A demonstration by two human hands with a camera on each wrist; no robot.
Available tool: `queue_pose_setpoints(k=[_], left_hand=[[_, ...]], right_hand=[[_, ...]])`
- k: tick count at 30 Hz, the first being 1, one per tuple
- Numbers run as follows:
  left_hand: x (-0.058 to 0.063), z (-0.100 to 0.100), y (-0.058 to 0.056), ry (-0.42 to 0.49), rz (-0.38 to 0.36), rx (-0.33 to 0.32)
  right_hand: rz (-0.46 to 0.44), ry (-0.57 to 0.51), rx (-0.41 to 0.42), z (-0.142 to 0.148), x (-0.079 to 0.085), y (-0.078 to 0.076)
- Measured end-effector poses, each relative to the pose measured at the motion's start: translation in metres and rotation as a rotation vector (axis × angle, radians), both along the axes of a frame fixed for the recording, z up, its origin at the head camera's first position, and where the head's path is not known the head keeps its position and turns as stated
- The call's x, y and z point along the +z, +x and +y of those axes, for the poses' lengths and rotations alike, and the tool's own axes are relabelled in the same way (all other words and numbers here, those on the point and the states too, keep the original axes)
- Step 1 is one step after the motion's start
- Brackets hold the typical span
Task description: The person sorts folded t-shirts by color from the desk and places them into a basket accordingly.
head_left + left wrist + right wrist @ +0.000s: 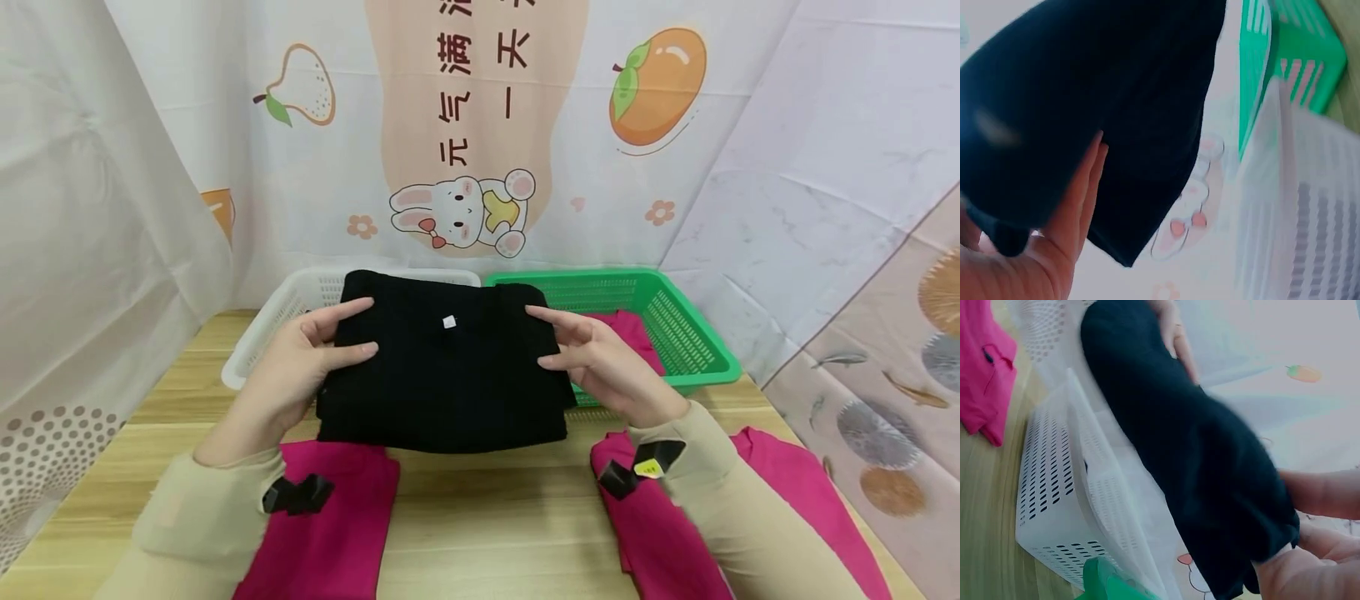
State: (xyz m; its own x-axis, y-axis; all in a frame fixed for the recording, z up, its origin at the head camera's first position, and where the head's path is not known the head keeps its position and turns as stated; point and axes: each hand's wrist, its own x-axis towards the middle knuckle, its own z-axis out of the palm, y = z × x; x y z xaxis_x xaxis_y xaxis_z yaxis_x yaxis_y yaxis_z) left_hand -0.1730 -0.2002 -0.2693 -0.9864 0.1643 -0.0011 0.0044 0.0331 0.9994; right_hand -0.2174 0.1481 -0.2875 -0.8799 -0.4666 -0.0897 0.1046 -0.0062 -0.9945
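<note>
A folded black garment with a small white label is held up in front of the baskets. My left hand grips its left side, thumb and fingers on the cloth. The right hand holds the opposite side in the same manner. Seen from the left wrist, one layer of the black garment hangs down past the left hand. In the right wrist view, the black garment looks like a thick folded roll, its near end gripped by the right hand.
Behind the garment stand a white basket on the left and a green basket on the right, which contains magenta cloth. Magenta garments lie on the wooden table at left and right. A printed curtain hangs behind.
</note>
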Motion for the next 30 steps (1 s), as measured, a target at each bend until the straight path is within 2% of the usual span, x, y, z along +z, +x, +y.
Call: queue_pose_setpoints(k=[5,8,12,16,19,24,30], left_hand=[[0.003,-0.016,-0.015,-0.051,0.013,0.052],[0.003,-0.023,-0.023,-0.108,0.000,0.100],[0.004,-0.030,-0.032,-0.159,-0.021,0.168],[0.003,-0.034,-0.041,-0.242,-0.003,0.230],[0.003,-0.037,-0.045,-0.313,0.020,0.261],[0.002,-0.038,-0.048,-0.354,0.031,0.274],[0.002,-0.041,-0.050,-0.486,0.080,0.241]], right_hand=[[0.001,0.070,-0.007,-0.021,0.011,-0.017],[-0.001,0.057,-0.021,-0.032,0.015,-0.027],[0.024,0.055,-0.053,-0.045,0.016,-0.039],[0.027,0.083,-0.072,-0.057,0.014,-0.049],[-0.008,0.084,-0.065,-0.066,0.012,-0.055],[-0.023,0.072,-0.078,-0.078,0.008,-0.059],[0.001,0.026,-0.118,-0.086,0.004,-0.064]])
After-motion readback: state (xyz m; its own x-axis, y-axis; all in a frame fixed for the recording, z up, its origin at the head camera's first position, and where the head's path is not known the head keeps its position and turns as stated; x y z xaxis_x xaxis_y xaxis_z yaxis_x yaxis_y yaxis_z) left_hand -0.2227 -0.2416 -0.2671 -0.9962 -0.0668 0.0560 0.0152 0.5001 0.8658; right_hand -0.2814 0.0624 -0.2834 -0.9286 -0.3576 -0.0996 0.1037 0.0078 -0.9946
